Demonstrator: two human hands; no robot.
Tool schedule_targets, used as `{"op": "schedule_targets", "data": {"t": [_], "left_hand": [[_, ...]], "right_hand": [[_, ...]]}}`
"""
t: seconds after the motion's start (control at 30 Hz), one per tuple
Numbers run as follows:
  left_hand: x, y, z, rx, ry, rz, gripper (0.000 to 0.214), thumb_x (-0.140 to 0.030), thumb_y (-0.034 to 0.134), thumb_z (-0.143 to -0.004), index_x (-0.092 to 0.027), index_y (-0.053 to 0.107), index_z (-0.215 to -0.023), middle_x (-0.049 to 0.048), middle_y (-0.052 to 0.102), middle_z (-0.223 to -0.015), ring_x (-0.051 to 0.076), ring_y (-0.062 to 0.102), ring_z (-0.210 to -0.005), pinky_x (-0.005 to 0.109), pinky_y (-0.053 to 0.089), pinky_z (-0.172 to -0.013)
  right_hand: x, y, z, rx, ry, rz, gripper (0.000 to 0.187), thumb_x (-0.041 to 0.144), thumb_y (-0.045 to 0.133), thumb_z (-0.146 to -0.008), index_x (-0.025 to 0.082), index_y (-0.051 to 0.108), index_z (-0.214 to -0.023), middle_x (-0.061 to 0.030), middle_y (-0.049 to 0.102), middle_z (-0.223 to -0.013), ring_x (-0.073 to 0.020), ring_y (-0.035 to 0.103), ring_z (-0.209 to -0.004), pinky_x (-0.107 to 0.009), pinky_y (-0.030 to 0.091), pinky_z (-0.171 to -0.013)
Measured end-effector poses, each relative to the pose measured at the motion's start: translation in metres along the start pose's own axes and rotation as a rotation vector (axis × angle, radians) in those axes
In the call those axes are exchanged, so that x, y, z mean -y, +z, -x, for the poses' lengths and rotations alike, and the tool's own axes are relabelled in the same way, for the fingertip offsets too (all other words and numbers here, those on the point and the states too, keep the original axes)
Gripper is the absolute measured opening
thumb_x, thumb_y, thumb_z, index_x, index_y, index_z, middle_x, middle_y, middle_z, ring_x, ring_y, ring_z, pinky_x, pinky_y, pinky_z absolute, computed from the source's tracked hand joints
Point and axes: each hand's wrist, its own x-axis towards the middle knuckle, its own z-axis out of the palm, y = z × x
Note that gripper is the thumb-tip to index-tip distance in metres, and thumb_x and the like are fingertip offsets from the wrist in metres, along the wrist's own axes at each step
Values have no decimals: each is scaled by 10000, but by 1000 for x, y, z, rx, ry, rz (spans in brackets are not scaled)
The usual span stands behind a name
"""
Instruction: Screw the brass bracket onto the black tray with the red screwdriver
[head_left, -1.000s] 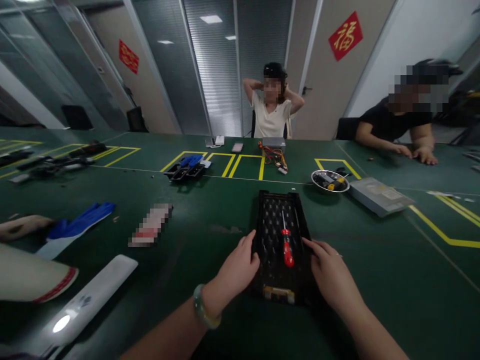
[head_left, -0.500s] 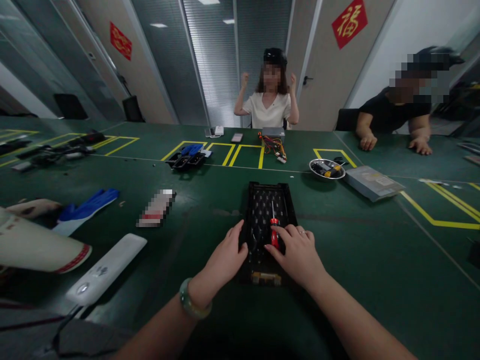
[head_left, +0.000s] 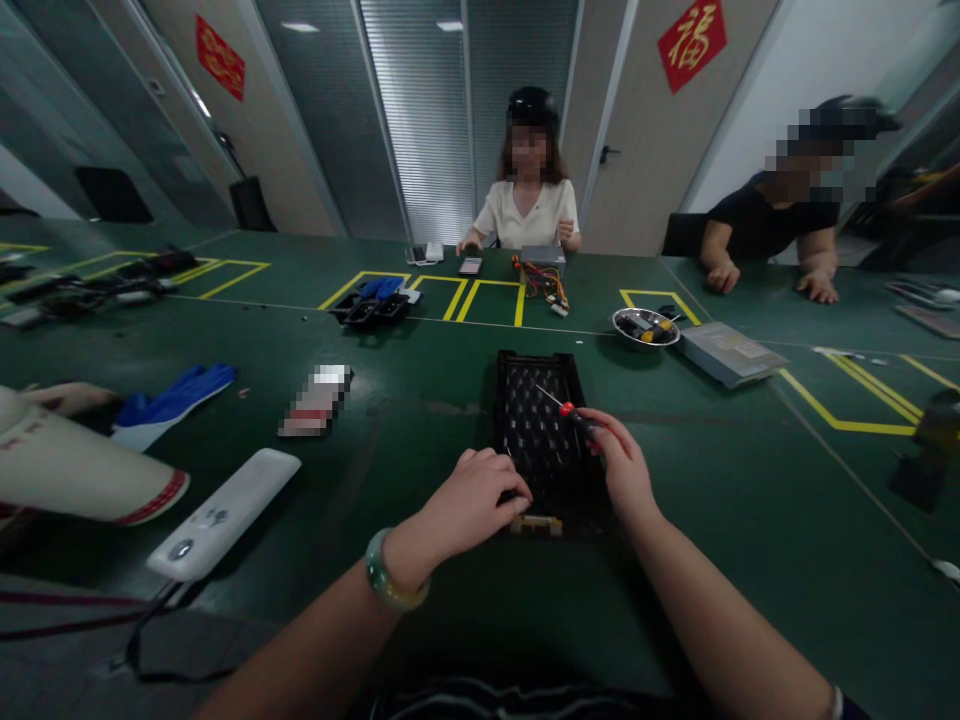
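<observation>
Just a red-handled steel screwdriver [head_left: 574, 412] gripped in the right hand [head_left: 622, 468], empty left hand [head_left: 472, 505] curled on a perforated black tray [head_left: 536, 440].

A screwdriver [head_left: 571, 412] pairs a glossy red plastic handle with a thin bright metal shaft above a matt black plastic tray [head_left: 536, 440]. The desk [head_left: 712, 480] is smooth, faintly sheened green, the bowl [head_left: 675, 330] shiny steel, and the bangle [head_left: 390, 570] apparently polished stone.

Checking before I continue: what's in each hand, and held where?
Right hand: a red-handled screwdriver, held by its handle in the fingers. Left hand: empty, resting on a black perforated plastic tray.
</observation>
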Motion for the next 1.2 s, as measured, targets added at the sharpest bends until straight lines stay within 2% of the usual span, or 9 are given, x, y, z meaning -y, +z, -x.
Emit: {"op": "schedule_targets", "data": {"t": [0.17, 0.33, 0.43, 0.53, 0.67, 0.83, 0.93, 1.07, 1.2], "left_hand": [[-1, 7, 5, -29, -57, -21, 153, -296, 568, -928, -280, 717, -960, -10, 646, -968, 195, 530, -959, 360, 330, -883], [8, 4, -1, -119, -158, -136, 194, -287, 544, -930, -268, 715, -1020, 21, 652, -1011, 226, 513, -988, 394, 325, -884], [10, 4, -12, -68, -125, -163, 195, -296, 558, -919, -275, 725, -1019, 25, 664, -999, 235, 511, -990, 398, 324, -887], [11, 8, -24, -5, -101, -170, 189, -336, 581, -908, -278, 733, -1005, 30, 678, -993, 238, 515, -994, 400, 316, -907], [13, 14, -34, 37, -109, -160, 155, -337, 605, -895, -263, 739, -916, 26, 689, -965, 233, 529, -983, 398, 307, -913], [15, 13, -36, 35, -129, -140, 153, -326, 616, -894, -235, 723, -833, 19, 688, -915, 229, 550, -962, 391, 305, -906], [13, 9, -35, 25, -136, -128, 153, -323, 592, -916, -227, 702, -868, 11, 694, -930, 221, 566, -964, 380, 313, -912], [11, 1, -29, -43, -170, -39, 141, -311, 545, -947, -221, 653, -939, -12, 699, -955, 188, 596, -942, 347, 348, -908], [14, -6, -17, -142, -219, 136, 129, -317, 564, -931, -230, 659, -927, -32, 703, -959, 171, 621, -920, 331, 388, -904]], "right_hand": [[-19, -20, -21, -147, 55, -345, 404, 535, 474, -817, 209, 676, -945, 35, 502, -585, -127, 439, -539, -240, 355, -506], [-24, -37, -34, -138, 155, -585, 513, 691, 453, -803, 208, 625, -813, 81, 344, -445, -103, 320, -417, -238, 360, -458], [-25, -42, -39, -89, 201, -711, 508, 725, 526, -799, 223, 587, -756, 102, 304, -429, -90, 302, -403, -237, 395, -475], [-25, -44, -42, -42, 235, -812, 392, 598, 684, -784, 232, 559, -718, 123, 282, -421, -74, 276, -392, -229, 416, -501], [-26, -44, -43, -21, 255, -831, 288, 456, 734, -782, 234, 564, -713, 130, 293, -412, -67, 247, -386, -228, 424, -510], [-27, -40, -41, 16, 277, -817, 241, 402, 713, -794, 220, 577, -712, 131, 293, -408, -54, 229, -372, -213, 430, -508], [-27, -38, -41, 24, 276, -798, 226, 379, 705, -787, 212, 584, -694, 131, 292, -397, -48, 223, -354, -208, 425, -487], [-24, -35, -39, 13, 239, -755, 197, 344, 711, -756, 202, 603, -672, 122, 314, -388, -45, 223, -335, -205, 406, -439], [-20, -31, -33, 7, 186, -704, 162, 331, 714, -719, 178, 660, -723, 85, 433, -460, -39, 240, -344, -186, 281, -342]]}}
